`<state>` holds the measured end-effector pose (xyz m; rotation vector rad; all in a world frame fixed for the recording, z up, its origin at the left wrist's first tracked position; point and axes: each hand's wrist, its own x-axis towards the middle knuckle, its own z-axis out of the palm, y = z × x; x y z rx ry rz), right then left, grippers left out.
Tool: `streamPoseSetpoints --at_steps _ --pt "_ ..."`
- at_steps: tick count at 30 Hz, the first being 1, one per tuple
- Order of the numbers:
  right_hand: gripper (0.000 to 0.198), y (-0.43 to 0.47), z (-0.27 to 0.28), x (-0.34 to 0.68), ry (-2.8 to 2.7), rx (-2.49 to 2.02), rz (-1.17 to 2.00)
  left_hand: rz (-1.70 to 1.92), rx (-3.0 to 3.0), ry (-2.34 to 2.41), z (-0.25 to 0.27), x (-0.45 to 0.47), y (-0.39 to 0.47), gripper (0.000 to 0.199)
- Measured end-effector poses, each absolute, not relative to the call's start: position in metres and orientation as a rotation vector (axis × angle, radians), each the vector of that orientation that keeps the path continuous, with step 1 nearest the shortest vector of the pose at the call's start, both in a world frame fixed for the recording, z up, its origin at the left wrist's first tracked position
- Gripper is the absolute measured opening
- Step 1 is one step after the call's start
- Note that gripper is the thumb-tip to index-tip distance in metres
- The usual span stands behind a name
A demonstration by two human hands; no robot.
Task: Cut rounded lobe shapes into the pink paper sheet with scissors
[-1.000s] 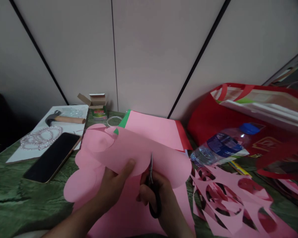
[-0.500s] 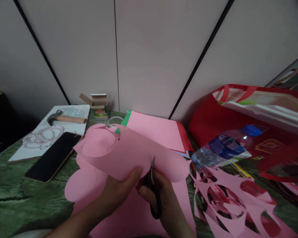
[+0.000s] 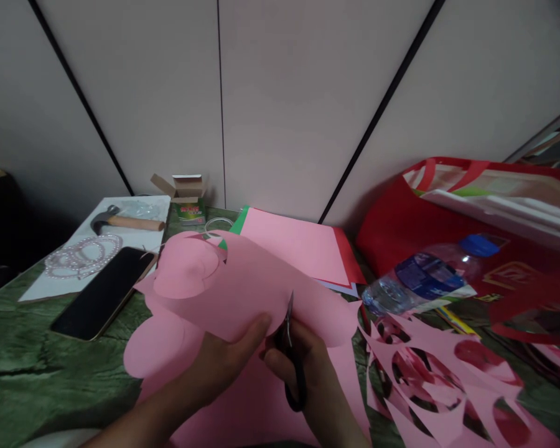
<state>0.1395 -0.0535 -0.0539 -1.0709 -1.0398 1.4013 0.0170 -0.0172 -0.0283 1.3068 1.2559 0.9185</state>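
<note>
A curled sheet of pink paper (image 3: pixel 256 280) is held up in front of me. My left hand (image 3: pixel 228 358) grips its lower edge, thumb on top and the other fingers hidden beneath. In my right hand (image 3: pixel 310 367) is a pair of scissors (image 3: pixel 297 373) with dark handles. Their blades point away from me and meet the paper just right of my left thumb. Round pink paper pieces (image 3: pixel 156 345) lie at the left, partly under the sheet, and more pink paper (image 3: pixel 242 410) spreads below my hands.
Left: a phone (image 3: pixel 102 292), bead strings (image 3: pixel 81 256), a hammer (image 3: pixel 133 222) and a small opened box (image 3: pixel 190 208). Behind lies stacked coloured paper (image 3: pixel 294 246). Right: a water bottle (image 3: pixel 424 277), a red bag (image 3: pixel 392 218) and pink paper offcuts with round holes (image 3: pixel 448 379).
Both hands, the scissors and the sheet keep nearly the same position relative to each other. The whole view has shifted slightly.
</note>
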Motion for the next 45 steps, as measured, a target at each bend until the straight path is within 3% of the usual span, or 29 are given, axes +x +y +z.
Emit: streamPoseSetpoints --at_steps 45 --pt "0.027 -0.05 -0.056 0.144 -1.026 -1.142 1.373 0.909 1.234 1.268 -0.025 0.017 -0.014 0.017"
